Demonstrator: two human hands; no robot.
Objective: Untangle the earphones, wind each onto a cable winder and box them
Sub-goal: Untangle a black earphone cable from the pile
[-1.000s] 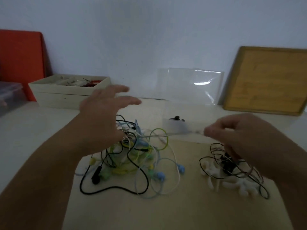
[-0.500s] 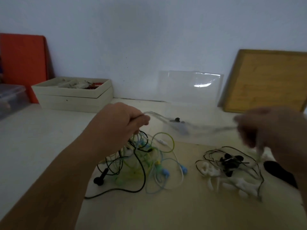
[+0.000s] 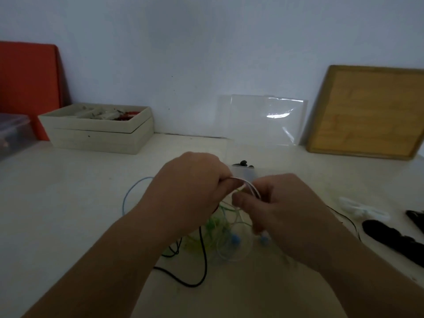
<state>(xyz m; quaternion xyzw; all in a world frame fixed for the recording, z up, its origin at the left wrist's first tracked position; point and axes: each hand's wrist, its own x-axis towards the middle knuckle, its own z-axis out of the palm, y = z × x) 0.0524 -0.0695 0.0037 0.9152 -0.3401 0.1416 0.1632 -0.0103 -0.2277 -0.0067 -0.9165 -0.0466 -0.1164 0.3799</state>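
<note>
A tangle of earphones [image 3: 220, 235] in green, pale blue, white and black lies on the table, mostly hidden under my hands. Above the pile my left hand [image 3: 190, 193] is closed on a white earphone cable [image 3: 249, 187]. My right hand [image 3: 275, 207] pinches the same white cable a short way along, so a small loop arches between the two hands. A clear plastic box [image 3: 243, 173] holding a few black bits stands just behind my hands. White cable winders [image 3: 360, 208] and black cable winders [image 3: 394, 237] lie at the right.
A clear lid [image 3: 263, 120] and a wooden tray [image 3: 371, 111] lean on the wall behind. A cream compartment box [image 3: 98, 129] sits at the back left, with an orange board [image 3: 25, 83] and a grey bin [image 3: 11, 131] beside it.
My hands, held wide apart with the white cable stretched between them, have come together over the pile. The view has shifted, so the winders now lie further right.
</note>
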